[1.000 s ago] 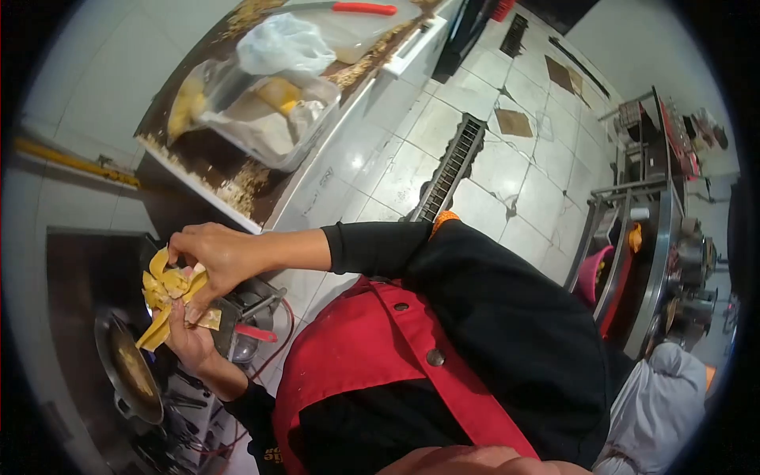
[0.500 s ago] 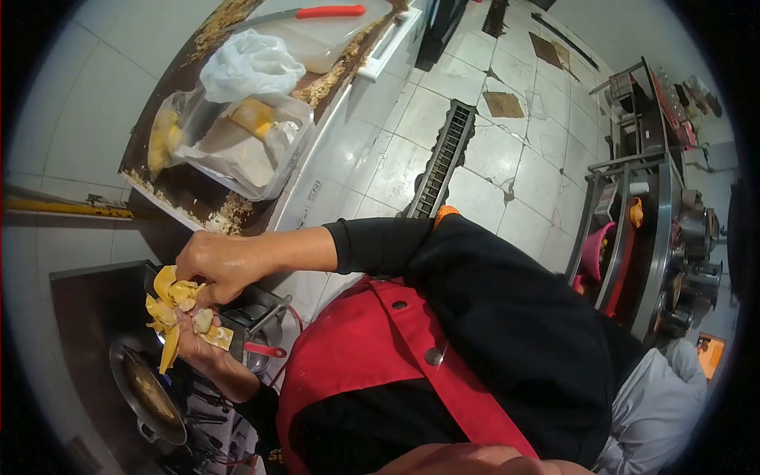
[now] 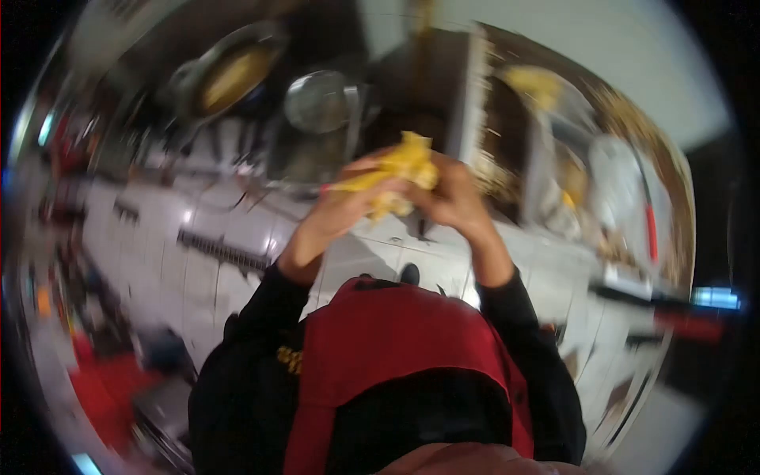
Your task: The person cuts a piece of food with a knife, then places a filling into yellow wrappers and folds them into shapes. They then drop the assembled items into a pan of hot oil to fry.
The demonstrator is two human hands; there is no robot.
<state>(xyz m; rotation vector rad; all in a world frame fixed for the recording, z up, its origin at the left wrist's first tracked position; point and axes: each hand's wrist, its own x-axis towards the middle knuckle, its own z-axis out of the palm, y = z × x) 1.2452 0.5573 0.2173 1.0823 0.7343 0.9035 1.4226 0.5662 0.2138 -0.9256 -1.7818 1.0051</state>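
Note:
Crumpled yellow sheets (image 3: 412, 162) with paler pieces among them are held between my two hands, in front of my chest. My left hand (image 3: 336, 210) has its fingers wrapped round their left and lower side. On the right side, my right hand (image 3: 455, 194) grips them with curled fingers. What the pale pieces are is too blurred to tell. Behind the hands is a round glass-like lid or bowl (image 3: 318, 101) on the stove.
A pan (image 3: 190, 79) with yellowish contents is at the upper left. On the worn counter at the right are a plastic tub (image 3: 538, 186), a white plastic bag (image 3: 613, 174) and a red-handled knife (image 3: 651, 229). A floor drain (image 3: 222, 249) lies lower left.
The whole view has swung round, so the counter is now at the right and the pan at the upper left. Both hands still hold the yellow sheets, now nearer the middle of view.

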